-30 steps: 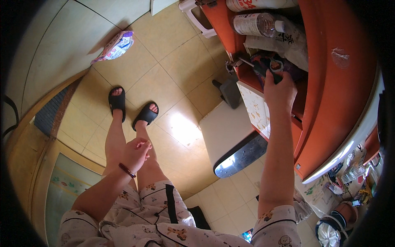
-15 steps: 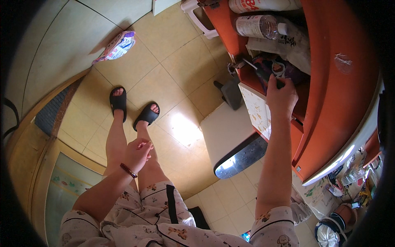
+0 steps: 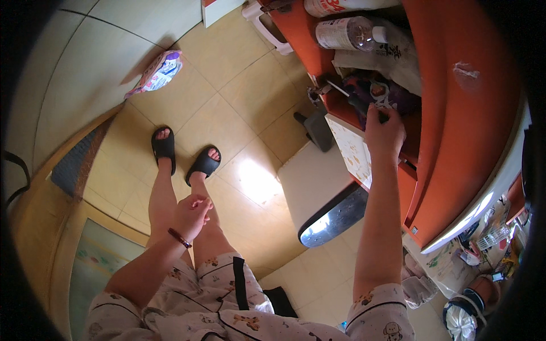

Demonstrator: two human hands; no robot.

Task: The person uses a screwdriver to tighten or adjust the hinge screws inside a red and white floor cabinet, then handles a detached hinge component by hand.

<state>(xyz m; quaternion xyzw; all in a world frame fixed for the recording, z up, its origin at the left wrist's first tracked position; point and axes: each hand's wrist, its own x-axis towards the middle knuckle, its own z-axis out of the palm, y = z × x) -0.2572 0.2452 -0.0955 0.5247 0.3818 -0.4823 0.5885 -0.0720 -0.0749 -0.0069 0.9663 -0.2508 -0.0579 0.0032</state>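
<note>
In my right hand (image 3: 384, 133) is a screwdriver (image 3: 356, 104) with a dark handle, its metal shaft pointing toward a hinge (image 3: 316, 94) on the edge of an orange-red cabinet (image 3: 475, 119). I cannot tell whether the tip touches anything. Just below the hinge, a cabinet door (image 3: 350, 149) with a pale patterned face hangs beside my wrist. My left hand (image 3: 193, 216) is held over my legs with its fingers curled in; whatever it may hold is hidden.
A clear bottle (image 3: 347, 34), a white bottle (image 3: 335, 5) and a dark purple package (image 3: 398, 96) lie in the cabinet. A stool (image 3: 313, 176) stands below the door. One colourful packet (image 3: 159, 72) rests by the wall, and mixed items crowd the lower right.
The view has shifted a little, so the cabinet appears slightly farther left. My right hand still holds the screwdriver near the hinge, and my left hand stays curled over my legs.
</note>
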